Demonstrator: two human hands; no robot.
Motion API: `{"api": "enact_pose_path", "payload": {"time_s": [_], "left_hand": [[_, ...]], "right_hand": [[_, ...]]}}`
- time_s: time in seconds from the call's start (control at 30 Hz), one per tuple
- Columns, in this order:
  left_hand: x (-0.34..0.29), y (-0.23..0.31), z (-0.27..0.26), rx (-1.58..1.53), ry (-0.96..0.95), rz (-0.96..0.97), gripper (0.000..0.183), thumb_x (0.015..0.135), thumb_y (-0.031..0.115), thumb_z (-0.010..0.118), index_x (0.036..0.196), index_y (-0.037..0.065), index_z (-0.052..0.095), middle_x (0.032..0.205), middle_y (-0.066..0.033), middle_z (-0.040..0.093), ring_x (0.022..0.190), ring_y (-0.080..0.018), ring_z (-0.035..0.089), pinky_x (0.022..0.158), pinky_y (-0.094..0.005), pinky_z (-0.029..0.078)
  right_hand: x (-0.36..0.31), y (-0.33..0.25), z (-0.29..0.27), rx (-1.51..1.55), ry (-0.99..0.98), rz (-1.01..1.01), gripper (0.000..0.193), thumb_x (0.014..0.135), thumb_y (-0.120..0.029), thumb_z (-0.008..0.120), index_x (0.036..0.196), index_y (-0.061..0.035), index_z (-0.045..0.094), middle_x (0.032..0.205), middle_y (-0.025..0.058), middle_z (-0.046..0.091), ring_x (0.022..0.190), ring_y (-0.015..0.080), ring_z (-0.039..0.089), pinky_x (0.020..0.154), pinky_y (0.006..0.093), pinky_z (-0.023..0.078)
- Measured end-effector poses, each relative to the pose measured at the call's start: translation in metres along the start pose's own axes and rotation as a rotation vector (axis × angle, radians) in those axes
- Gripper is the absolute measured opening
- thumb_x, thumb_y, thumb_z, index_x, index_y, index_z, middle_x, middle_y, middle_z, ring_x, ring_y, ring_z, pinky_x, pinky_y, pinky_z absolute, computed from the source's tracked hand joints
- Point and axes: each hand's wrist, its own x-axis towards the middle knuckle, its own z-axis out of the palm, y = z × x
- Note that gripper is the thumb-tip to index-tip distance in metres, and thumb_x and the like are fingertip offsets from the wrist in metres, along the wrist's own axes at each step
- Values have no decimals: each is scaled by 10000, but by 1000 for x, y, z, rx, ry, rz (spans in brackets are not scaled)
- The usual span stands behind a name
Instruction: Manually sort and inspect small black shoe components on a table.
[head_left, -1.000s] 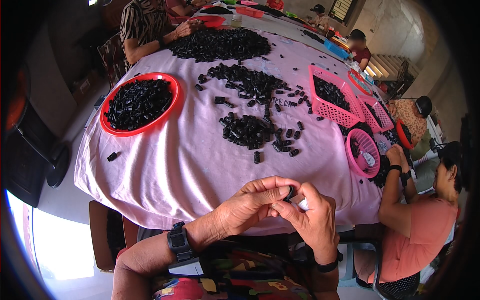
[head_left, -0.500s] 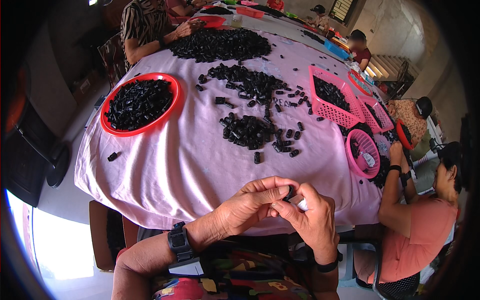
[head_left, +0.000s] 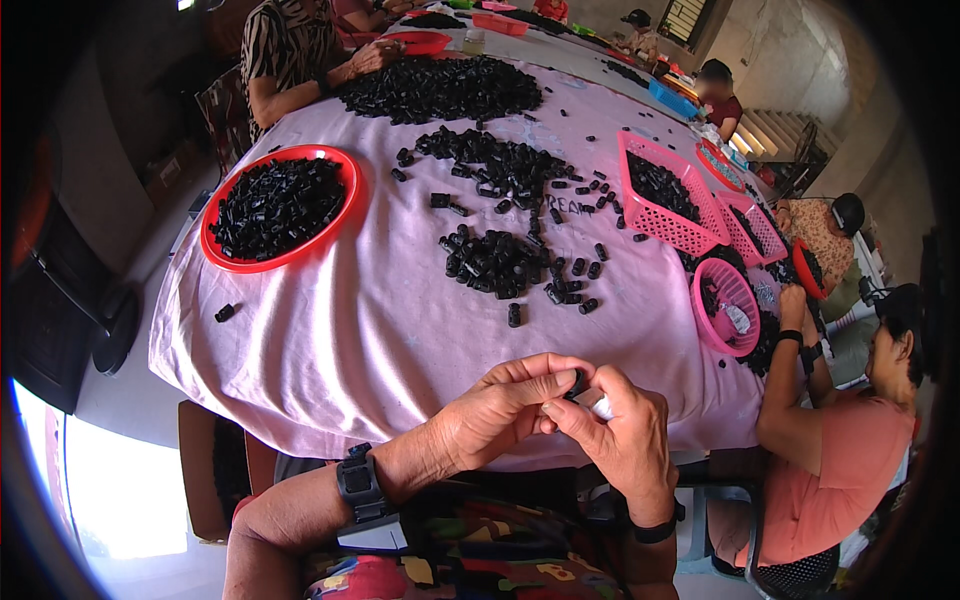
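Close to the table's near edge, my left hand (head_left: 505, 408) pinches a small black cylindrical piece (head_left: 575, 384) between thumb and fingers. Facing it, my right hand (head_left: 628, 435) is closed, its thumb near that piece. A bit of white material (head_left: 603, 408), perhaps cloth or tissue, shows between its thumb and forefinger; most of it is hidden. Beyond my hands lies a small heap of similar black pieces (head_left: 492, 262) on the pink cloth (head_left: 400, 330), with several loose ones around it.
At the left a red basin (head_left: 355, 195) is full of black pieces. Larger heaps (head_left: 445, 90) lie farther back. Pink baskets (head_left: 665, 232) and a round pink basket (head_left: 703, 315) stand at the right. Beside me on the right sits a co-worker (head_left: 840, 430); others sit around the table.
The black piece has turned slightly in my fingers, and my right hand has shifted very little. Everything on the table stays in place.
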Motion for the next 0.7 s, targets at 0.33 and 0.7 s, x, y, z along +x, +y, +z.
{"api": "enact_pose_path", "payload": {"time_s": [0.33,0.7], "left_hand": [[1,-1,-1,-9,18,-9,281,936,216,571,1165,54,567,1106,-37,594,1026,-160,590,952,-332,456],[0,0,-1,-14,30,-6,266,935,220,575,1149,62,575,1087,-25,597,1001,-139,583,932,-321,458]], "right_hand": [[1,2,1,-24,-9,-30,409,794,-419,718,867,-40,585,634,120,613,565,320,630,484,380,466],[2,0,1,-55,-11,-35,407,796,-420,715,870,-44,576,638,118,615,569,327,627,487,385,470]]}}
